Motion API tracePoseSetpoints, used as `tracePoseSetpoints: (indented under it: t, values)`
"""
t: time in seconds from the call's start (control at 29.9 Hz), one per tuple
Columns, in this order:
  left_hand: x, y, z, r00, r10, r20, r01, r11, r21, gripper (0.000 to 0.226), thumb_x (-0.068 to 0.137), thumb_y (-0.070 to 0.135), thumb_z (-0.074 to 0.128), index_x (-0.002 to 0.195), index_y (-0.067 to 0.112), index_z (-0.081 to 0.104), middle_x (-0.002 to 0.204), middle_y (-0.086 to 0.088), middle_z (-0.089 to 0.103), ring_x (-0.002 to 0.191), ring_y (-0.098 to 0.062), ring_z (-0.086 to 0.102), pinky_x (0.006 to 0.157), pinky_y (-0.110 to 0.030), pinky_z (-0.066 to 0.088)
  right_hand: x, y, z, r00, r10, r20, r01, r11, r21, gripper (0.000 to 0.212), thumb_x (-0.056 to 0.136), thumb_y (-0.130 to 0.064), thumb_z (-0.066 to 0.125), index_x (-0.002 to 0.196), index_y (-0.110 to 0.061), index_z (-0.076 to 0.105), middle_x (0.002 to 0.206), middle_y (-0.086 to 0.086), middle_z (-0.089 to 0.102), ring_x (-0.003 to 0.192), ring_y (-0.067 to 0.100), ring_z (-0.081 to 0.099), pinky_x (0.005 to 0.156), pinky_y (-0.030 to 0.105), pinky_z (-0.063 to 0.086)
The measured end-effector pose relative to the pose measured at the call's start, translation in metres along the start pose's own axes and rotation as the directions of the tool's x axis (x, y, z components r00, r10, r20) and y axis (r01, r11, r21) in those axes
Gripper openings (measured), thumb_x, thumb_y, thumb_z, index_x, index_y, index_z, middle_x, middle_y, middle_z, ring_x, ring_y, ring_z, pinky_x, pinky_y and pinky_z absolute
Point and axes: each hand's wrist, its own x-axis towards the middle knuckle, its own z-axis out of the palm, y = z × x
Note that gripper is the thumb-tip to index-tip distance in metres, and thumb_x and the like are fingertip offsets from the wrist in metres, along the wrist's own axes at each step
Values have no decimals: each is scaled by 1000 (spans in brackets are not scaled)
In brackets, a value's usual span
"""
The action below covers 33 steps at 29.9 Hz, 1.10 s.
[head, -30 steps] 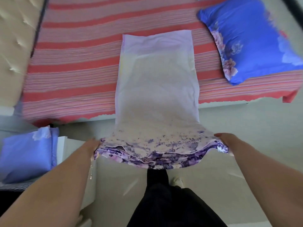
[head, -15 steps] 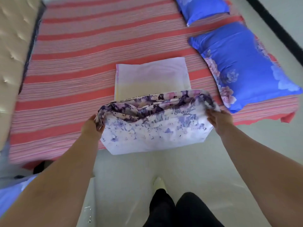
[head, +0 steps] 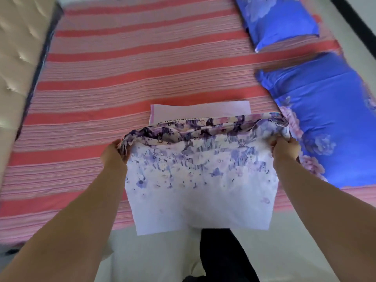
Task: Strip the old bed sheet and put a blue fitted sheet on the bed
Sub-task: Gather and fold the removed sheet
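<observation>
A white sheet with a purple flower print [head: 199,180] lies folded over itself at the near edge of the bed. My left hand [head: 114,153] grips its folded left corner. At the right corner my right hand [head: 284,149] grips the same fold. A plain lilac strip of the sheet [head: 201,110] shows beyond the fold, flat on the bed. The bed is covered by a red and pink striped sheet [head: 122,78].
Two blue floral pillows [head: 325,123] [head: 278,19] lie along the bed's right side. A cream tufted headboard [head: 18,47] stands at the left. My dark trouser legs [head: 221,255] and pale floor are below the bed edge.
Both hands have carried the hanging end of the flowered sheet up from the floor side and over onto the bed, folding it. The view has moved closer to the bed.
</observation>
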Motion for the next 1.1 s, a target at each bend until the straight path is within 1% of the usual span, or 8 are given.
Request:
tracePoseSetpoints:
  t: [0.23,0.67,0.77,0.8,0.87,0.97,1.04,1.1]
  values:
    - [56,11,97,985,-14,-170,22,999,48,13,85,9,64,72,9,65,47,1,63,54,-13,64,56,-25,57,81,-22,87,995,69,72,-63,995,-78,24,84,-1,35,75,-16,52,57,0,62,30,5,48,32,13,25]
    - [181,-1,186,991,-77,-109,102,964,246,21,89,5,38,85,10,57,77,-4,64,68,-16,63,52,-20,52,199,-16,190,923,333,193,-308,940,-150,32,97,-13,40,69,-12,55,55,-1,67,46,5,63,37,13,38]
    - [201,1,207,992,-84,91,51,947,317,22,96,13,41,110,8,57,84,-4,59,69,-16,57,52,-20,51,204,-17,210,956,215,200,-193,974,-123,20,94,-8,45,110,-11,58,99,8,71,82,17,71,67,22,53]
    - [207,-3,212,975,-123,184,43,921,388,35,98,23,43,131,11,47,101,-6,58,81,-20,58,62,-23,53,204,-14,216,945,206,254,-178,975,-130,39,94,-6,48,131,-18,42,109,10,65,89,21,69,75,27,54]
    - [217,-26,215,952,-161,260,-36,786,617,74,94,48,49,151,28,5,148,-7,34,121,-33,47,96,-43,48,195,-1,228,895,244,374,-143,950,-279,77,95,-3,49,148,-32,1,126,14,53,100,31,64,77,31,55]
    - [213,-92,199,865,-55,498,-453,341,824,95,86,58,55,150,34,-11,161,-1,-3,145,-31,15,113,-54,24,167,43,240,846,119,520,337,637,-693,92,88,0,53,150,-35,-4,156,13,18,119,34,51,63,23,51]
    - [205,-139,186,772,-147,618,-634,-108,766,94,83,65,53,149,38,-8,160,3,-10,147,-26,1,115,-54,16,139,83,243,699,87,710,656,318,-684,86,89,-10,54,150,-37,0,160,1,0,142,29,23,94,36,46]
    - [187,-180,178,664,-244,707,-733,-400,550,87,85,66,47,149,40,-8,159,7,-16,147,-24,-8,114,-55,10,108,123,250,520,156,840,817,194,-542,77,93,-23,51,150,-37,2,160,-6,-5,147,24,7,112,44,30]
